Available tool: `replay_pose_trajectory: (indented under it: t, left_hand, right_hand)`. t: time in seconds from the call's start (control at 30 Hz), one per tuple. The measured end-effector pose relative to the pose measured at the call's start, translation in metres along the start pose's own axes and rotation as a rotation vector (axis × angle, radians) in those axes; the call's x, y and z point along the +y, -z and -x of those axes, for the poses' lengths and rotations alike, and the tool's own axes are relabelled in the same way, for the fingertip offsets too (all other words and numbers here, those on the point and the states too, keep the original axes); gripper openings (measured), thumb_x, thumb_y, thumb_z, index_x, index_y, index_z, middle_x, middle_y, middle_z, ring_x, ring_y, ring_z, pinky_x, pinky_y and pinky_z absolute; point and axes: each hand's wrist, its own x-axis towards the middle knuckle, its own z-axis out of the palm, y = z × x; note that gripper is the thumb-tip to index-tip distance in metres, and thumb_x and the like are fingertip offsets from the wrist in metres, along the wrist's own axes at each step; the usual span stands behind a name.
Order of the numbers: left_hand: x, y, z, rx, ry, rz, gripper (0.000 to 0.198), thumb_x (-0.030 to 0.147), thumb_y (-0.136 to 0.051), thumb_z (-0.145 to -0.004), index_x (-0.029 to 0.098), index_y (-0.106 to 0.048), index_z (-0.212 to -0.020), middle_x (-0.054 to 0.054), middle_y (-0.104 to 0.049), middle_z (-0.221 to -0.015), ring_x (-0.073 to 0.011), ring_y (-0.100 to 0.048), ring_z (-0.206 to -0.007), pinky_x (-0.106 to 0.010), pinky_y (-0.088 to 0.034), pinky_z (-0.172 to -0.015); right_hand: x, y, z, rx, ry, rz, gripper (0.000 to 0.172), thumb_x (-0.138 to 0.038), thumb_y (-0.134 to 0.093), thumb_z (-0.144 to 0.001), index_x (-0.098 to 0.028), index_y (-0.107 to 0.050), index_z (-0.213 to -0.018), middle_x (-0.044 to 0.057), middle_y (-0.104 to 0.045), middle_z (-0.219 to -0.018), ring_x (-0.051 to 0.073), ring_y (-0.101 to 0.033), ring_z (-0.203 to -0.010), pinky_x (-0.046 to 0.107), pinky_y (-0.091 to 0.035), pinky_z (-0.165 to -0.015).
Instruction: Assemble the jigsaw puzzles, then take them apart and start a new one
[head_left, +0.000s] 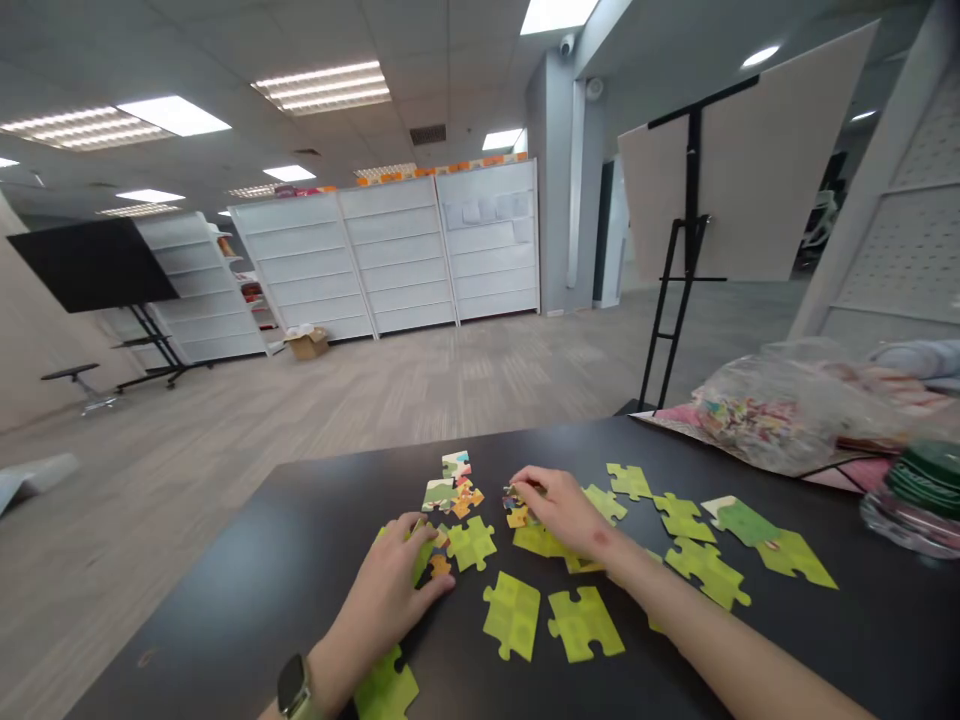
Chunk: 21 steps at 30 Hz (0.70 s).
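Observation:
My left hand (pixel 379 585), with a watch on its wrist, curls around a green-backed puzzle piece (pixel 422 562) at the left of the black table. Orange-patterned pieces show between its thumb and fingers. My right hand (pixel 559 508) is closed at the fingertips on a small colourful puzzle piece (pixel 516 512), partly hidden by the fingers. Picture-side-up pieces (pixel 455 487) lie together between and beyond the hands. Below the right hand, green pieces (pixel 541 541) overlap. Nearer to me lie two green pieces, one on the left (pixel 513 614) and one on the right (pixel 586 624).
More green pieces (pixel 705 570) are spread across the right of the black table (pixel 300 540). At the right edge sit a clear plastic bag (pixel 772 405) with colourful bits and a green-lidded clear container (pixel 926 490). An easel (pixel 690 230) stands behind.

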Motion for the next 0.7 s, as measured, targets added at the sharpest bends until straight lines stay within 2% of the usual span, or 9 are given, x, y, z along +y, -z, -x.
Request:
replay_pose_trajectory:
  t: [0.07, 0.13, 0.23, 0.27, 0.33, 0.4, 0.43, 0.57, 0.7]
  left_hand:
    - [0.003, -0.003, -0.003, -0.039, 0.041, -0.024, 0.036, 0.039, -0.075, -0.081, 0.024, -0.066, -0.113, -0.011, -0.056, -0.13, -0.0319, -0.058, -0.117, -0.046, -0.047, -0.102]
    - [0.005, -0.003, -0.006, -0.076, 0.052, -0.021, 0.031, 0.037, -0.071, -0.084, 0.024, -0.066, -0.112, -0.01, -0.056, -0.128, -0.0288, -0.062, -0.112, -0.042, -0.049, -0.099]
    - [0.01, 0.001, -0.008, -0.089, 0.018, -0.065, 0.024, 0.029, -0.065, -0.087, 0.024, -0.066, -0.111, -0.01, -0.059, -0.124, -0.027, -0.064, -0.106, -0.038, -0.05, -0.093]
    - [0.011, 0.003, -0.009, -0.089, 0.002, -0.081, 0.024, 0.026, -0.064, -0.085, 0.024, -0.066, -0.109, -0.009, -0.06, -0.123, -0.0269, -0.065, -0.104, -0.037, -0.051, -0.091]
    - [0.013, 0.008, -0.01, -0.09, -0.026, -0.102, 0.023, 0.02, -0.063, -0.081, 0.024, -0.066, -0.103, -0.008, -0.063, -0.116, -0.0261, -0.066, -0.098, -0.035, -0.051, -0.085]
    - [0.013, 0.016, -0.011, -0.076, -0.039, -0.105, 0.019, 0.017, -0.058, -0.081, 0.023, -0.066, -0.097, -0.006, -0.066, -0.105, -0.0246, -0.067, -0.092, -0.033, -0.05, -0.081]
    - [0.011, 0.02, -0.012, -0.064, -0.038, -0.105, 0.019, 0.016, -0.054, -0.083, 0.023, -0.066, -0.096, -0.005, -0.067, -0.099, -0.0238, -0.067, -0.089, -0.033, -0.049, -0.08]
    - [-0.004, 0.031, -0.016, 0.0, 0.019, -0.089, 0.025, 0.015, -0.048, -0.086, 0.022, -0.068, -0.1, -0.004, -0.072, -0.097, -0.0223, -0.068, -0.091, -0.031, -0.049, -0.083]
    - [-0.017, 0.027, -0.013, -0.015, 0.062, -0.094, 0.017, 0.02, -0.055, -0.085, 0.023, -0.069, -0.096, -0.002, -0.074, -0.097, -0.0214, -0.069, -0.093, -0.029, -0.05, -0.084]
  right_hand:
    - [-0.001, 0.004, -0.001, 0.06, -0.041, -0.03, 0.039, -0.035, -0.035, -0.101, -0.019, -0.071, -0.104, 0.006, -0.076, -0.095, 0.022, -0.069, -0.085, 0.034, -0.051, -0.077]
    - [-0.004, 0.006, -0.001, 0.077, -0.065, -0.051, 0.039, -0.034, -0.037, -0.099, -0.018, -0.071, -0.105, 0.006, -0.075, -0.091, 0.021, -0.068, -0.08, 0.033, -0.051, -0.072]
    - [-0.01, 0.005, 0.003, -0.075, -0.004, -0.096, 0.028, -0.029, -0.05, -0.092, -0.02, -0.076, -0.095, 0.003, -0.076, -0.085, 0.019, -0.068, -0.073, 0.03, -0.051, -0.066]
    - [-0.012, 0.005, 0.004, -0.144, 0.049, -0.104, 0.025, -0.024, -0.053, -0.088, -0.022, -0.078, -0.093, 0.003, -0.077, -0.091, 0.019, -0.069, -0.078, 0.029, -0.053, -0.07]
    - [-0.012, 0.004, 0.007, -0.237, 0.143, -0.084, 0.032, -0.012, -0.053, -0.081, -0.024, -0.079, -0.095, 0.003, -0.075, -0.113, 0.021, -0.069, -0.099, 0.031, -0.054, -0.084]
    - [-0.008, 0.004, 0.008, -0.243, 0.169, 0.006, 0.043, -0.005, -0.052, -0.075, -0.024, -0.078, -0.103, 0.005, -0.068, -0.13, 0.024, -0.063, -0.118, 0.037, -0.05, -0.099]
    - [-0.005, 0.004, 0.008, -0.235, 0.159, 0.065, 0.046, -0.004, -0.052, -0.074, -0.023, -0.077, -0.108, 0.007, -0.067, -0.131, 0.026, -0.06, -0.123, 0.04, -0.048, -0.104]
    - [0.007, 0.003, 0.007, -0.246, 0.177, 0.205, 0.042, -0.007, -0.054, -0.08, -0.018, -0.074, -0.115, 0.01, -0.073, -0.12, 0.027, -0.061, -0.122, 0.042, -0.046, -0.107]
    - [0.01, 0.006, 0.008, -0.235, 0.186, 0.21, 0.038, -0.01, -0.05, -0.086, -0.019, -0.074, -0.115, 0.009, -0.075, -0.117, 0.026, -0.066, -0.114, 0.039, -0.049, -0.103]
